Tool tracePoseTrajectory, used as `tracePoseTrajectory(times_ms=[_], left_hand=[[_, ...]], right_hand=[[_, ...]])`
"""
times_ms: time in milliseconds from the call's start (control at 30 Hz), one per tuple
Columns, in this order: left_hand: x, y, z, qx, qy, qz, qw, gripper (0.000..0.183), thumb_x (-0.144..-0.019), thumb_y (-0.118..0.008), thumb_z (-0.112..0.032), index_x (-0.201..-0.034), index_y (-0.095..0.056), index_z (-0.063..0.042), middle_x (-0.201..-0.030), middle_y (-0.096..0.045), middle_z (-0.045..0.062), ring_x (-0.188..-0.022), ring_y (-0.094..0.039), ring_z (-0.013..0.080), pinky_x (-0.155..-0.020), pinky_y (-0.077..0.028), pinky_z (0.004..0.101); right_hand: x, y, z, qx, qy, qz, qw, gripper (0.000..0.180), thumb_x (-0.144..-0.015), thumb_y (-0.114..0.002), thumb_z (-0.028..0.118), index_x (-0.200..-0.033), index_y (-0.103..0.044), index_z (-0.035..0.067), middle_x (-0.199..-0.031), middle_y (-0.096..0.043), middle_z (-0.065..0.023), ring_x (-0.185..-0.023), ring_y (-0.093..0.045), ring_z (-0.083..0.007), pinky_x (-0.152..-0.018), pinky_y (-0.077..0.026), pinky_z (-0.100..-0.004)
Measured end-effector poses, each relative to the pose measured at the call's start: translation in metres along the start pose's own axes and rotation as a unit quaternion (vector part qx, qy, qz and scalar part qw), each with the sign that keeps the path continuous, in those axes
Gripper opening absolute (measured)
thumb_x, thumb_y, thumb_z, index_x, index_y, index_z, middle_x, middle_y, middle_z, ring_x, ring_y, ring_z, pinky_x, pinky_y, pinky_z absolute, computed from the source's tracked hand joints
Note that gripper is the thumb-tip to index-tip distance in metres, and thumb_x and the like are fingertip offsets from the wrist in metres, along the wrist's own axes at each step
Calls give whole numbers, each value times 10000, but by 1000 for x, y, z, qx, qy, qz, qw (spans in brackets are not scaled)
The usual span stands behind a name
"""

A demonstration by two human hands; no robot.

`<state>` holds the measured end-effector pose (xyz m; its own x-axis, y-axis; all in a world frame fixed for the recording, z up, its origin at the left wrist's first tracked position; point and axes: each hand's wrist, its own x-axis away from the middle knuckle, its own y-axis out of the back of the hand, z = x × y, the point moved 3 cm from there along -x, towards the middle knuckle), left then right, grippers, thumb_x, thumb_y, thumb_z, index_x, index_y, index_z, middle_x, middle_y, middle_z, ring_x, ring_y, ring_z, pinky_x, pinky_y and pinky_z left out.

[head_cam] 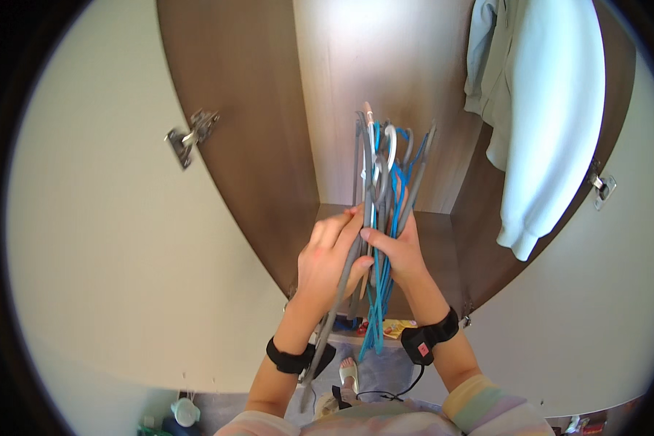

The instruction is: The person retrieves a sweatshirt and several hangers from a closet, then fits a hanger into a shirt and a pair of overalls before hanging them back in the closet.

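A bundle of clothes hangers (382, 204), grey, blue and white, is held between my two hands in front of an opened wardrobe. My left hand (331, 253) grips the bundle from the left side, its thumb near the lower part. From the right, my right hand (400, 248) wraps around it, with the thumb across the front. The hooks point up and away from me. One long grey hanger (340, 294) slants down over my left wrist, and blue hanger ends (375, 327) hang below my hands. Some fingers are hidden behind the hangers.
A pale hooded garment (545, 120) hangs at the wardrobe's right side. Cream doors (103, 218) stand swung out on both sides on metal hinges (191, 136). The wardrobe's bottom board (433, 245) lies beyond my hands. A cable (384, 393) runs from my right wrist strap.
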<state>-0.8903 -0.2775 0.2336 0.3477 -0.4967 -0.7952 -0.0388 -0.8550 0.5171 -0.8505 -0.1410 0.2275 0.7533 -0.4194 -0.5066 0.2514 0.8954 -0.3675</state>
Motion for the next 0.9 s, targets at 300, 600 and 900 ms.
tracePoseTrajectory(times_ms=[300, 600, 900], left_hand=[[81, 67, -38, -47, 127, -137, 981, 253, -773, -623, -52, -1016, -559, -86, -815, -615, 116, -621, -601, 278, -540, -474, 319], [167, 191, -115, -219, 201, -230, 927, 287, -732, -599, 20, -990, -582, -105, -731, -521, 76, -528, -493, 182, -515, -420, 290], [342, 388, -164, -371, 314, -190, 853, 315, -707, -574, 19, -996, -543, -103, -868, -585, 117, -733, -582, 350, -617, -469, 379]], right_hand=[[162, -54, 18, -13, -106, 74, 992, 809, -644, -534, -117, -1359, -207, 71, -1121, -435, -94, -814, -536, -146, -682, -480, -284], [332, -147, 19, -106, -290, 203, 929, 774, -734, -553, -50, -1382, -140, 30, -1351, -275, -78, -1088, -418, -126, -880, -373, -276], [478, -318, 35, -202, -326, 357, 852, 838, -693, -645, -32, -1376, -165, 44, -1140, -479, -99, -975, -528, -163, -845, -437, -313]])
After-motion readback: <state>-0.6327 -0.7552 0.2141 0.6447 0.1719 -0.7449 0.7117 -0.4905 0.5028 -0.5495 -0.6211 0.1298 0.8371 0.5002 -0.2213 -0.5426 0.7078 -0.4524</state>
